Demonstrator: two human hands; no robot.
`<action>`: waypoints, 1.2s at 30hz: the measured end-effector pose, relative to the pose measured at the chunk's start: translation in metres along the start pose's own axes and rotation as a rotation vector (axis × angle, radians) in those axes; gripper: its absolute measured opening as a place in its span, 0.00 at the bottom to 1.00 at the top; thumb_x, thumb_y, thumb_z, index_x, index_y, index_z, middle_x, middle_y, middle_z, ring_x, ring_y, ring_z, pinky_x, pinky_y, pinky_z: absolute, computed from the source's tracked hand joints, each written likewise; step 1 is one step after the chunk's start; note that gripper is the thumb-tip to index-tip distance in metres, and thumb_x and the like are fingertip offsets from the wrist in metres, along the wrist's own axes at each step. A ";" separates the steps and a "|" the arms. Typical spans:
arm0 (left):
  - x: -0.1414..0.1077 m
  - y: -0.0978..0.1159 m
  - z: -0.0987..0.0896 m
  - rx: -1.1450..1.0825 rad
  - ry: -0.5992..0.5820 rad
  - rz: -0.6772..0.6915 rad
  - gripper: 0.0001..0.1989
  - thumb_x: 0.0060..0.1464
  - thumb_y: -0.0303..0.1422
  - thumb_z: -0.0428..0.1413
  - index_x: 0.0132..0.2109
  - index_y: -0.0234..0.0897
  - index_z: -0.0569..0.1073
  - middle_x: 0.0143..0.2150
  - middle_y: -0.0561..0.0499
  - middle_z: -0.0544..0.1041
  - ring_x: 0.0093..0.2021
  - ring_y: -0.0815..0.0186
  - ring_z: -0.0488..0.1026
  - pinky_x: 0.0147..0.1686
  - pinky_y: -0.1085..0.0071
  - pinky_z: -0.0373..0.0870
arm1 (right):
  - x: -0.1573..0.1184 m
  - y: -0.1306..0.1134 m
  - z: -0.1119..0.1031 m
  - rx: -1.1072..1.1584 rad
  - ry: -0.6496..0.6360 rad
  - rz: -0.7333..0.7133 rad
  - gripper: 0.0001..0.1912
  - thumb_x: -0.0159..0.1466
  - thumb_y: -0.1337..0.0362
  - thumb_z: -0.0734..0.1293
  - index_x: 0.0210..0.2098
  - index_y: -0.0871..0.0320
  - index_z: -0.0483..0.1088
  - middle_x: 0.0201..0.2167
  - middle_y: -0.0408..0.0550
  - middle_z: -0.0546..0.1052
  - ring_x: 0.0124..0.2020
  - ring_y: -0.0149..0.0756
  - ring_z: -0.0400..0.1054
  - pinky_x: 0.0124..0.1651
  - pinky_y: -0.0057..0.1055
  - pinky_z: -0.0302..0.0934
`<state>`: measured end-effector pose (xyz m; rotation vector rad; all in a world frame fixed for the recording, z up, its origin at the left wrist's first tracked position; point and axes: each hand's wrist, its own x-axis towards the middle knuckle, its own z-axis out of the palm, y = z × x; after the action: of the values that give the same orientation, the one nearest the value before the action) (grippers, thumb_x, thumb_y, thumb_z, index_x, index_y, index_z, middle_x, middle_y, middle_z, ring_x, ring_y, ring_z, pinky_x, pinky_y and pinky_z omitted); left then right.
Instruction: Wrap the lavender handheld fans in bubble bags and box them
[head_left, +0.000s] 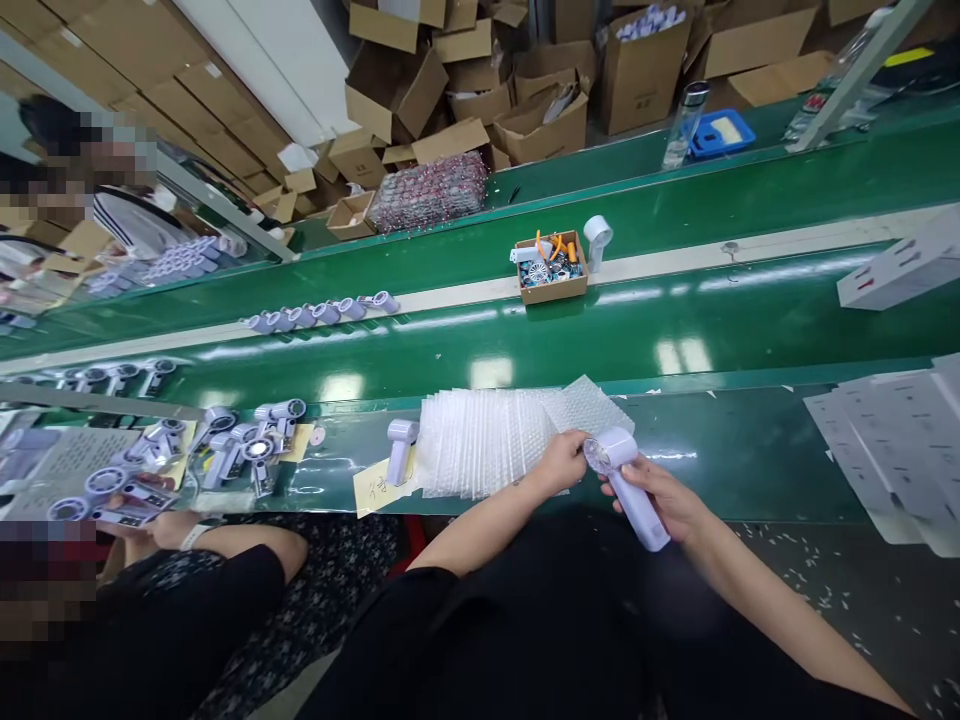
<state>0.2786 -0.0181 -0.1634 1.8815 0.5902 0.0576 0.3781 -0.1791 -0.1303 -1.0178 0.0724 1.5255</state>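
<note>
A pale lilac handheld fan (636,500) is tilted in front of me at the bench edge, its round head toward the upper left. My right hand (667,497) is wrapped round its handle. With curled fingers, my left hand (564,462) grips the rim of the fan's head; the fingertips are partly hidden. Just beyond and left of that hand lies a fanned-out stack of bubble-wrap bags (480,445), with one bag (589,405) turned askew on top. Left of the stack, another handheld fan (400,450) lies by a yellow paper note (379,487).
A small carton (555,288) of parts and a white fan (597,240) stand beyond the green conveyor (450,350). White printed sheets or boxes (885,450) lie at right. At left, a co-worker's hand (142,530) is among several fans (259,450). Open cardboard boxes (540,120) fill the back.
</note>
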 end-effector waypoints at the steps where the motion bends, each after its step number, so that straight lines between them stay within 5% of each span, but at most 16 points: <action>1: 0.000 0.000 0.001 -0.116 0.028 -0.049 0.06 0.48 0.25 0.51 0.32 0.33 0.72 0.28 0.53 0.72 0.30 0.70 0.68 0.32 0.75 0.63 | 0.002 -0.001 0.001 -0.027 0.000 0.012 0.20 0.54 0.64 0.71 0.44 0.55 0.64 0.34 0.46 0.76 0.33 0.35 0.73 0.29 0.28 0.70; 6: -0.002 0.001 -0.001 -0.508 0.246 -0.228 0.08 0.50 0.34 0.52 0.30 0.32 0.68 0.21 0.57 0.63 0.22 0.74 0.59 0.25 0.76 0.57 | 0.009 -0.005 0.003 -0.156 0.108 0.018 0.19 0.53 0.63 0.71 0.42 0.55 0.64 0.31 0.45 0.75 0.31 0.36 0.73 0.26 0.30 0.69; 9: -0.008 0.007 -0.006 -0.328 0.284 -0.011 0.07 0.52 0.34 0.51 0.31 0.34 0.68 0.25 0.55 0.66 0.27 0.71 0.63 0.30 0.74 0.60 | 0.010 -0.005 0.005 -0.155 0.160 0.018 0.19 0.52 0.62 0.72 0.41 0.55 0.63 0.31 0.45 0.74 0.30 0.37 0.72 0.24 0.30 0.69; 13: -0.023 0.010 -0.010 0.088 0.165 0.370 0.08 0.56 0.31 0.48 0.32 0.35 0.69 0.28 0.51 0.68 0.32 0.67 0.65 0.36 0.70 0.62 | 0.010 -0.006 0.012 -0.126 0.192 -0.015 0.23 0.51 0.63 0.73 0.43 0.53 0.61 0.32 0.43 0.73 0.29 0.37 0.73 0.24 0.32 0.69; 15: -0.025 0.010 -0.010 0.183 0.125 0.446 0.09 0.57 0.30 0.46 0.32 0.35 0.69 0.27 0.50 0.68 0.31 0.67 0.65 0.35 0.70 0.63 | 0.010 -0.006 0.017 -0.130 0.207 -0.024 0.25 0.51 0.64 0.73 0.45 0.51 0.60 0.32 0.41 0.73 0.28 0.37 0.73 0.24 0.32 0.69; 20: -0.015 0.018 -0.008 0.374 0.255 0.569 0.09 0.58 0.28 0.45 0.33 0.35 0.68 0.27 0.49 0.67 0.32 0.65 0.65 0.34 0.69 0.65 | 0.011 -0.008 0.023 -0.101 0.235 -0.065 0.22 0.51 0.64 0.72 0.42 0.51 0.61 0.30 0.41 0.74 0.27 0.36 0.73 0.23 0.30 0.68; 24: -0.022 0.014 -0.011 0.577 0.154 0.773 0.08 0.56 0.25 0.45 0.36 0.34 0.68 0.30 0.48 0.68 0.33 0.65 0.65 0.35 0.69 0.66 | 0.009 -0.004 0.018 0.029 0.241 -0.090 0.21 0.51 0.67 0.71 0.39 0.51 0.58 0.29 0.41 0.74 0.29 0.39 0.74 0.24 0.32 0.69; 29: -0.019 -0.010 -0.012 0.705 0.209 0.770 0.07 0.57 0.26 0.45 0.38 0.33 0.68 0.29 0.48 0.68 0.33 0.65 0.66 0.34 0.69 0.67 | 0.007 0.007 0.021 0.069 0.332 -0.132 0.18 0.53 0.68 0.69 0.36 0.52 0.56 0.28 0.41 0.75 0.27 0.37 0.73 0.24 0.31 0.69; 33: -0.002 -0.012 -0.005 0.726 0.333 0.623 0.06 0.55 0.27 0.47 0.37 0.34 0.69 0.30 0.47 0.68 0.36 0.62 0.68 0.34 0.68 0.67 | 0.006 0.005 0.030 0.057 0.397 -0.147 0.13 0.57 0.66 0.66 0.33 0.53 0.54 0.23 0.39 0.74 0.21 0.32 0.71 0.22 0.27 0.66; 36: -0.007 -0.001 0.003 0.619 0.240 0.511 0.05 0.52 0.25 0.48 0.34 0.35 0.68 0.31 0.48 0.70 0.36 0.63 0.68 0.37 0.68 0.67 | 0.008 0.005 0.030 0.027 0.459 -0.169 0.09 0.59 0.64 0.63 0.33 0.52 0.55 0.19 0.37 0.72 0.19 0.32 0.70 0.22 0.27 0.65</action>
<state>0.2732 -0.0230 -0.1636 2.6182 0.2813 0.4859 0.3587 -0.1569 -0.1190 -1.3021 0.3198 1.1139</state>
